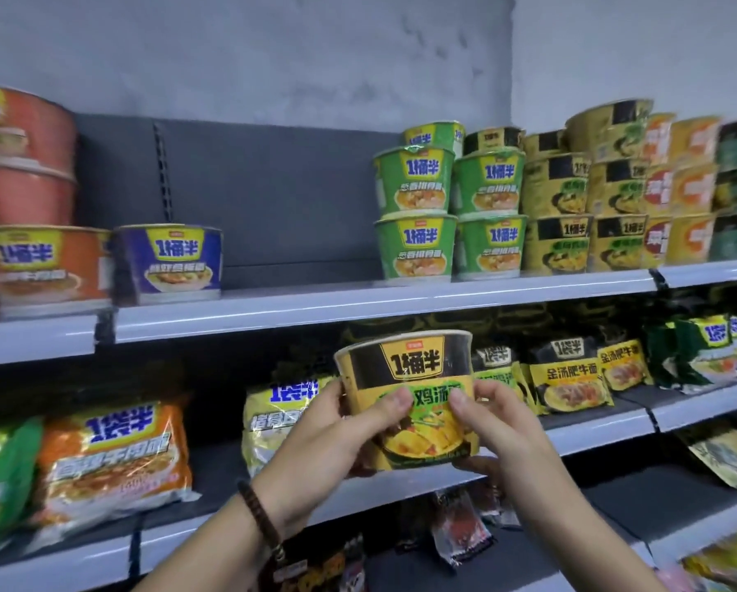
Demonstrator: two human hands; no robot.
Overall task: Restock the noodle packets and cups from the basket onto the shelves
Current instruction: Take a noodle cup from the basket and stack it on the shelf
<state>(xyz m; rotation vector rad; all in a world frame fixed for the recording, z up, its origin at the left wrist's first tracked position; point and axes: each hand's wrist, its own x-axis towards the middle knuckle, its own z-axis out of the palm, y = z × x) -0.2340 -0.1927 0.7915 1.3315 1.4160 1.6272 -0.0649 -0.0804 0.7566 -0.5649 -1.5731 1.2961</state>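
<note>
Presently the yellow-and-black noodle cup (405, 365) is held upright in front of the middle shelf (605, 425), just below the top shelf (358, 303). Left grip (315, 429) and right grip (503, 425) both clasp its lower wall, fingers curled round it. Judged light, thin-walled and slick with film, so it should be held low on the sides without squeezing. Matching cups (571, 237) stand stacked at upper right, hard against green cups (413, 215). A purple cup (170, 258) stands well apart.

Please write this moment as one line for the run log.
stage: cup held, not yet shelved | left hand: grips yellow-black cup | right hand: grips same cup | top shelf: gap between blue cup and green cups
</note>
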